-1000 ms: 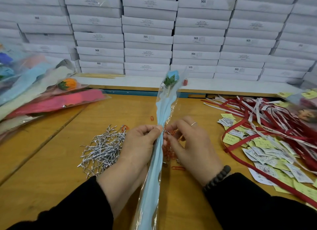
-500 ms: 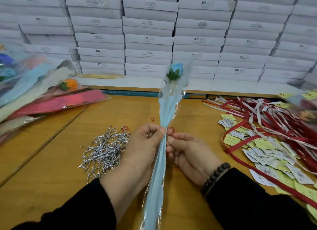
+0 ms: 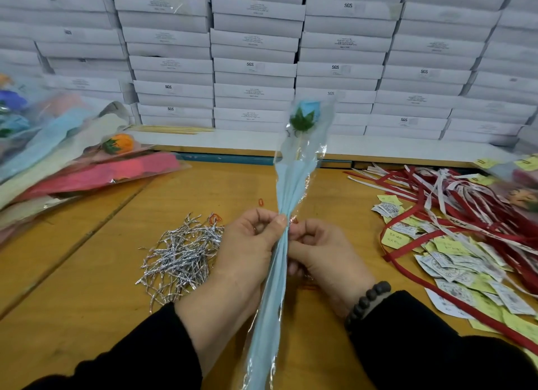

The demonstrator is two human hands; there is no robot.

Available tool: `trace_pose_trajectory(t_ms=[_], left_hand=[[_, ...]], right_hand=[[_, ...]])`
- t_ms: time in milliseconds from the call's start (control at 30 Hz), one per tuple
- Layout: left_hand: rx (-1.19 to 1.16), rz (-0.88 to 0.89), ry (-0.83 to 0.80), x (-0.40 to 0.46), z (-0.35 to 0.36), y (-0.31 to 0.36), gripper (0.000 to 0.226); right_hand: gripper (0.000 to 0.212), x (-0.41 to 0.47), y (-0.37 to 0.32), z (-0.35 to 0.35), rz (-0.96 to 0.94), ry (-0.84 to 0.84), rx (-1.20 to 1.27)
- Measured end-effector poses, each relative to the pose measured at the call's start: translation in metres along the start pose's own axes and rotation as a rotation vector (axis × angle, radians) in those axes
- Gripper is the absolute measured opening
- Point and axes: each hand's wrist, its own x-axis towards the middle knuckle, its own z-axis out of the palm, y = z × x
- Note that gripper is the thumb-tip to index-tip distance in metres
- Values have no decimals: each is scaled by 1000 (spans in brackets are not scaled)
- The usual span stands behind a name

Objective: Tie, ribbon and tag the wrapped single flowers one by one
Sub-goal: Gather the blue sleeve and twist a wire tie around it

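Two hands gather a wrapped blue flower at its neck, above a wooden table

Left hand (image 3: pixel 247 244) pinches the sleeve of the wrapped flower (image 3: pixel 291 203), right hand (image 3: pixel 317 250) curls just beside it, contents unclear; the stem runs upright away from the fingers, with twist ties (image 3: pixel 180 253) left, ribbons (image 3: pixel 465 203) right, boxes (image 3: pixel 256 66) behind

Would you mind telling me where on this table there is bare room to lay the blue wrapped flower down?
Bare wood lies between the pile of wrapped flowers and the silver twist ties, and nearer, left of the left hand. Another patch sits beyond the right hand, short of the ribbons. The tags crowd the right.
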Motion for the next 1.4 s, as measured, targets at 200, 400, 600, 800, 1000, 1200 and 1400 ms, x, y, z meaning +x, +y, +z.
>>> trace_pose_trajectory(t_ms=[200,400,600,800,1000,1200,1400], left_hand=[[61,23,69,5,-2,2,13],[51,37,81,6,-6,2,15],[103,-3,5,3,-1,-6,10],[36,-166,-123,4,-5,-3,12],[30,-193,-184,3,-5,3,9],[88,-142,-78,4,-7,5,3],[60,-130,-39,7,-8,4,4]], right_hand=[[9,1,-2,-3,-98,60,-141],[16,-1,-3,-2,-131,7,-90],[32,-2,-5,-4,-92,79,9],[21,-2,-6,-8,-48,78,183],[20,-1,-7,-12,-66,65,97],[16,6,-17,-38,-284,154,-639],[23,14,-28,-95,38,237,-1421]])
